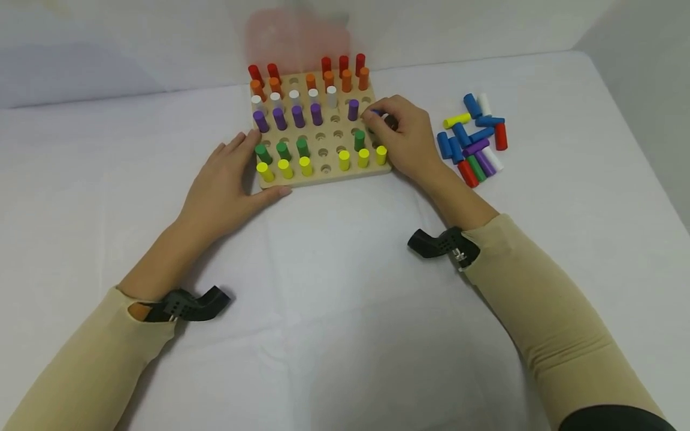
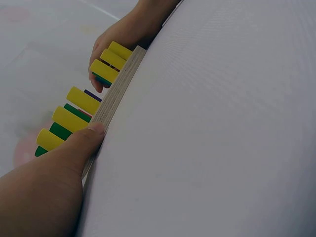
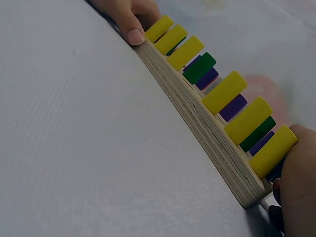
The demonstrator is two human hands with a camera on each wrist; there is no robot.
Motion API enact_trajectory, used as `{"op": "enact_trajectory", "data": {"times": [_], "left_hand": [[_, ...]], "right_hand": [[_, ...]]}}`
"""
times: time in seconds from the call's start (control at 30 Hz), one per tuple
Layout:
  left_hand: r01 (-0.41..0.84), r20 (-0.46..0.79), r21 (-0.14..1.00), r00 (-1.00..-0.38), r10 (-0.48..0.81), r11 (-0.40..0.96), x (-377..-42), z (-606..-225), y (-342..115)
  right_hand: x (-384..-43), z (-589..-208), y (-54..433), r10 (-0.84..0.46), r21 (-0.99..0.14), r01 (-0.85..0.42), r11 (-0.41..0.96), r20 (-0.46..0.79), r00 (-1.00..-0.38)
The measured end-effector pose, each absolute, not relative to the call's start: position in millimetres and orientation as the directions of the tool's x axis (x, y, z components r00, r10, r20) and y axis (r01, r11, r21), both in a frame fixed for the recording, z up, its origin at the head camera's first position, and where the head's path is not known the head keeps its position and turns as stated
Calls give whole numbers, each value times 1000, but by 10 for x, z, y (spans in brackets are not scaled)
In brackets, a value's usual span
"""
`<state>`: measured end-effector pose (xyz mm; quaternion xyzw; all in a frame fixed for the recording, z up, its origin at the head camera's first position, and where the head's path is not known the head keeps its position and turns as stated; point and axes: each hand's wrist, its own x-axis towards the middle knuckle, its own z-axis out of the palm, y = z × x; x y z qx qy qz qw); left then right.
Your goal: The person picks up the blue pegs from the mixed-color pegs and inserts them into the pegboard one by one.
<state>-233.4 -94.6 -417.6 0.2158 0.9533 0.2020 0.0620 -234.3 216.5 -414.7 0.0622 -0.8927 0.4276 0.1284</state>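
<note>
A wooden pegboard (image 1: 356, 172) stands on the white cloth, with rows of red, orange, white, purple, green and yellow pegs in it. My left hand (image 1: 223, 179) holds its near left corner; the thumb (image 2: 94, 131) lies along the front edge and the fingers are at the left side. At the right edge, my right hand (image 1: 404, 134) pinches a dark blue peg (image 3: 276, 171), mostly hidden by the fingers. Close by stand a purple peg (image 1: 353, 110), a green peg (image 1: 359, 140) and the rightmost yellow peg (image 1: 381, 155). Several holes around the hand hold no peg.
Right of the board lies a loose pile of pegs, among them a blue peg (image 1: 472, 106), a red peg (image 1: 501, 136) and a green peg (image 1: 477, 166). A pale wall (image 1: 162, 48) rises behind the board. Black wrist mounts (image 1: 188, 304) stick out from both sleeves.
</note>
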Motion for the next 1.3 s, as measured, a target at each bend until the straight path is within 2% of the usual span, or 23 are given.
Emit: {"op": "enact_trajectory", "data": {"times": [1.3], "left_hand": [[401,-17,398,-896,444,825,-2307,-4135,-954]], "right_hand": [[-2308,-4124,2150,1,-741,-214,637,279,-960]]}}
